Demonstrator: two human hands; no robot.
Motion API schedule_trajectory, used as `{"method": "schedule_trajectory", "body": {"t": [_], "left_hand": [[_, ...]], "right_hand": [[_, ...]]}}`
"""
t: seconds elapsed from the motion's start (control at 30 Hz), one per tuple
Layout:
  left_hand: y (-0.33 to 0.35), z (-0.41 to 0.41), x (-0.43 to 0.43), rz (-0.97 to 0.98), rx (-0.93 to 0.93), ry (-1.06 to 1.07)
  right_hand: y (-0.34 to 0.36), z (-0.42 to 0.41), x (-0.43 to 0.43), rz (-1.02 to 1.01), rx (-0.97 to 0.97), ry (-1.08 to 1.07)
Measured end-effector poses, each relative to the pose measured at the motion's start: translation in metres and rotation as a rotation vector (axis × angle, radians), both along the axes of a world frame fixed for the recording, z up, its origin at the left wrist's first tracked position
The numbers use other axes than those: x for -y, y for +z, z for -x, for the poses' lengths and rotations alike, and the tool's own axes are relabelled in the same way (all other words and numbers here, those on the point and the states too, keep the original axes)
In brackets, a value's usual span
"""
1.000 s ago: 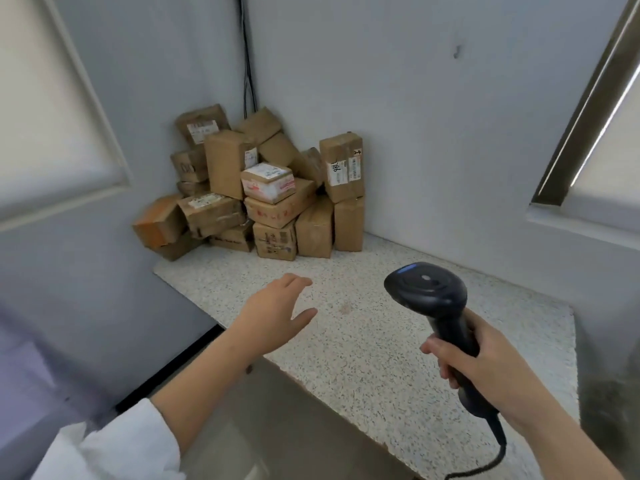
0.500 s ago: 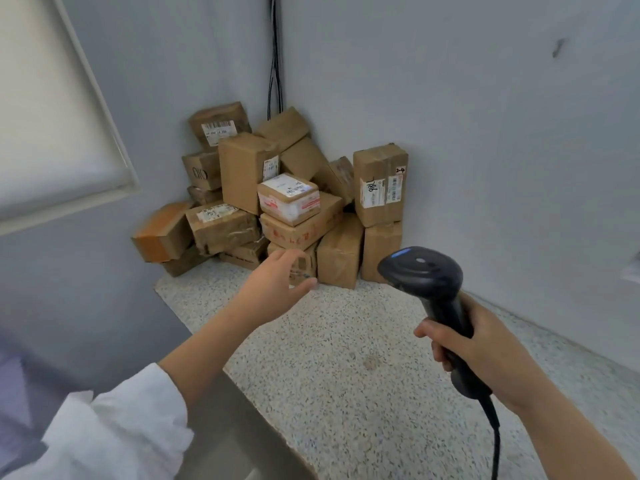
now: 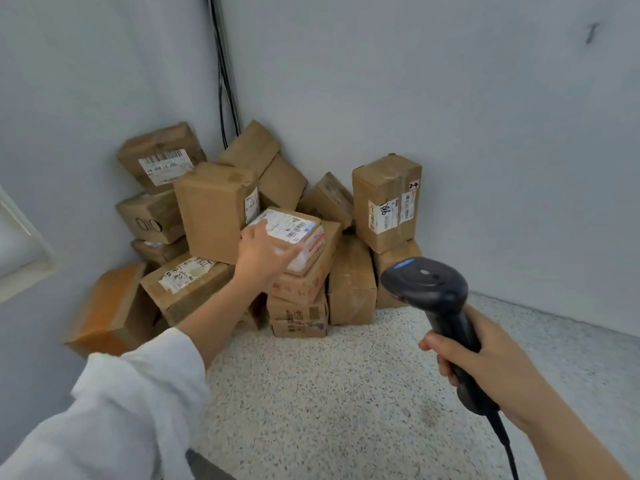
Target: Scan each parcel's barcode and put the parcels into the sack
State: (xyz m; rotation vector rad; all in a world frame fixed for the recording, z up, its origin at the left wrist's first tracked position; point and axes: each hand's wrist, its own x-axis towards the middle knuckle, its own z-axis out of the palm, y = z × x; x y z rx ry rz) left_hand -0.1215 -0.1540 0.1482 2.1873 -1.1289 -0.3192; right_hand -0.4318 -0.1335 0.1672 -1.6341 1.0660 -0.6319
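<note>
Several brown cardboard parcels (image 3: 214, 209) are piled in the corner of a speckled stone counter (image 3: 329, 393). On top of the middle stack lies a small parcel (image 3: 298, 233) with a white barcode label and red-and-white tape. My left hand (image 3: 263, 254) grips its near left corner, fingers over the top and thumb along the front side. My right hand (image 3: 485, 362) grips the handle of a black barcode scanner (image 3: 429, 289), held upright to the right of the pile, its head turned toward the parcels. No sack is in view.
Grey walls meet behind the pile, with black cables (image 3: 225, 81) running down the corner. A tall parcel (image 3: 388, 202) with labels stands atop two others at the right. An orange-brown box (image 3: 107, 306) overhangs the counter's left edge. A window sill (image 3: 20, 251) is at left.
My left hand reached forward from above the counter and took hold of the small labelled parcel. The view moved closer to the pile. The scanner stayed in my right hand.
</note>
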Motion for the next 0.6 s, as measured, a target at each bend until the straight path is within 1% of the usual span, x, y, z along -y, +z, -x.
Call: {"method": "schedule_trajectory", "body": {"t": [0.13,0.27,0.37,0.6], "left_hand": [[-0.005,-0.042,0.035,-0.099,0.060,0.003],[-0.019,-0.064,0.052,-0.255,0.010,-0.010],[-0.027,-0.070,0.059,-0.262,-0.047,-0.011],[-0.028,-0.060,0.064,-0.306,-0.059,-0.027]], "right_hand": [[0.000,-0.018,-0.010,-0.018,0.035,-0.080],[0.000,-0.027,-0.019,-0.007,0.011,-0.150],[0.000,-0.030,-0.024,-0.004,-0.006,-0.173],[0.003,-0.029,-0.025,0.003,-0.045,-0.212]]}}
